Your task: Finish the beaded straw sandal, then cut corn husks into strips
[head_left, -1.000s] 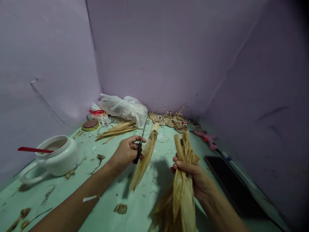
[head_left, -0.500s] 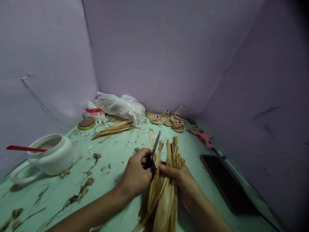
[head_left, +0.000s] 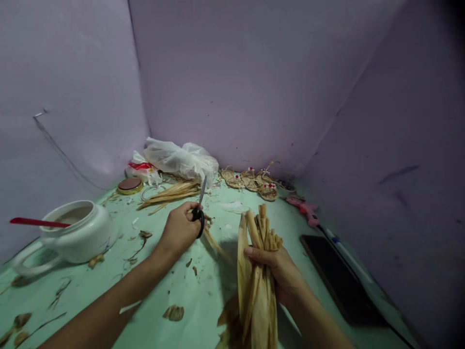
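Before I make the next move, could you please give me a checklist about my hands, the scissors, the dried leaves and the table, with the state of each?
1. Scissors held in the left hand: ok, pointing away from the right hand.
2. Leaf bundle gripped by the right hand: ok.
3. Leaf bundle even at the top: not ok, heights differ.
4. Thin strip near the left hand, held or loose: cannot tell, it is blurred and partly hidden.
5. White pot upright and apart from both hands: ok.
6. Table free of scraps: not ok, a brown scrap lies between the arms.
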Demonstrator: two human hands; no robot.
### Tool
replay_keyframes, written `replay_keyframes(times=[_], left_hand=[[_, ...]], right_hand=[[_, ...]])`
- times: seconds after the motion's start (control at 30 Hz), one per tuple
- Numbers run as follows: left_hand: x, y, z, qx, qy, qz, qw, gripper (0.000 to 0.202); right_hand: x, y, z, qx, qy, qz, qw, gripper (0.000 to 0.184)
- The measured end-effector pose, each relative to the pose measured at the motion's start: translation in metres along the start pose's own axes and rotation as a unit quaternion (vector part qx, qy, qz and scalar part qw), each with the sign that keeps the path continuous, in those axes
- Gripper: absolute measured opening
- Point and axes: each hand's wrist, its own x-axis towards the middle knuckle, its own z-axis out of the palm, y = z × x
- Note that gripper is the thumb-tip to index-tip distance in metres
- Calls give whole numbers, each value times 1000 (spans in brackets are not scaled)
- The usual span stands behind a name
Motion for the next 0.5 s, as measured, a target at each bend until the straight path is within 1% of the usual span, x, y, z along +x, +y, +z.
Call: replay_keyframes(times=[0.03,0.07,0.1,0.13,0.2,0.23,0.27,0.37,0.5], left_hand=[[2,0,-2,26,6,18,999,31],[2,1,-5,43,-7,25,999,30],[2,2,-6,50,-39,20,998,30],[1,3,-7,48,-90,10,995,30],[-3,6,-8,35,-207,-2,978,33],[-5,6,-9,35,-250,4,968,34],[-6,6,-8,42,-280,19,959,35],[-7,3,-8,71,-326,51,941,32],[-4,-1,-11,72,-373,34,924,24]], right_hand=[[0,-1,0,-4,0,2,1000,26],[-1,-2,-1,-8,-4,4,1000,26],[-2,-3,-1,-14,-9,6,1000,26],[-2,-5,-2,-20,-11,8,1000,26],[-3,-9,-4,-33,-9,11,999,28],[-3,-12,-5,-36,-8,11,999,30],[-3,-14,-8,-35,-8,11,999,33],[-3,-22,-16,-23,-9,1,1000,41],[-3,-31,-24,-22,8,-18,1000,42]])
